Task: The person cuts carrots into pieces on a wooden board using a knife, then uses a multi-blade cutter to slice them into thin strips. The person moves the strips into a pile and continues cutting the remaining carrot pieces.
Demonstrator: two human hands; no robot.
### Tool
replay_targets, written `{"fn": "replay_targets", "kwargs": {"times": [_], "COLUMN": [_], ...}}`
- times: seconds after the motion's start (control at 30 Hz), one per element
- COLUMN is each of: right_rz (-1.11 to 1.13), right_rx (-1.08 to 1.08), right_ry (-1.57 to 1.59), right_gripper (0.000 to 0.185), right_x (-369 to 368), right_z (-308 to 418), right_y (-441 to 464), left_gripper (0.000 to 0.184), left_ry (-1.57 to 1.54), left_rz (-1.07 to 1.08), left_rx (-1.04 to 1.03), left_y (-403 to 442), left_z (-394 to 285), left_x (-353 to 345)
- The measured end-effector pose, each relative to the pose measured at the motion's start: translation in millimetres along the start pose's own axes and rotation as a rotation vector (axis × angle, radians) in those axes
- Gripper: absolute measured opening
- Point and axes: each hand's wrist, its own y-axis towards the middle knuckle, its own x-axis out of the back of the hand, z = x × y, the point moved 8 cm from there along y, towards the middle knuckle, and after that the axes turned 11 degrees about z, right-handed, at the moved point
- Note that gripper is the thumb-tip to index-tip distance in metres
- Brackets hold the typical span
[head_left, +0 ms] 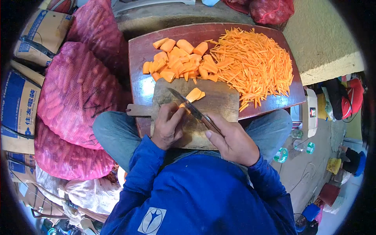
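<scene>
My right hand (234, 140) grips the handle of a knife (192, 109), whose dark blade points up and left across a wooden cutting board (221, 100). My left hand (168, 124) is closed, its curled fingertips against a small carrot piece (182, 105) at the blade's near side. Most of that piece is hidden by the fingers and knife. Just beyond the blade lie a few flat carrot slices (194, 94). Peeled carrot chunks (178, 60) are heaped behind the board. To their right spreads a big pile of carrot sticks (256, 62).
The board rests at the near edge of a reddish table (140, 47), over my crossed legs. Pink mesh sacks (78, 94) of carrots and stacked cardboard boxes (19, 109) stand at left. Plastic bottles (281, 155) and a low concrete ledge (325, 43) are at right.
</scene>
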Motion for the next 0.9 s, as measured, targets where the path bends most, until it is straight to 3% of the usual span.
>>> {"fn": "replay_targets", "kwargs": {"times": [0.47,0.73,0.9], "right_rz": [0.043,0.022,0.042], "right_rx": [-0.015,-0.066,-0.063], "right_ry": [-0.069,0.010,0.001], "right_gripper": [0.043,0.039,0.040], "right_x": [-19.9,2.9,-0.8], "right_z": [-41.4,6.1,6.2], "right_y": [25.8,-2.4,-5.5], "left_gripper": [0.025,0.050,0.053], "left_ry": [-0.036,-0.022,0.014], "left_rz": [-0.090,0.006,0.021], "left_rx": [0.005,0.041,0.023], "left_y": [3.0,-7.6,-8.0], "left_z": [-2.6,7.1,6.8], "left_x": [4.8,-1.8,-0.8]}}
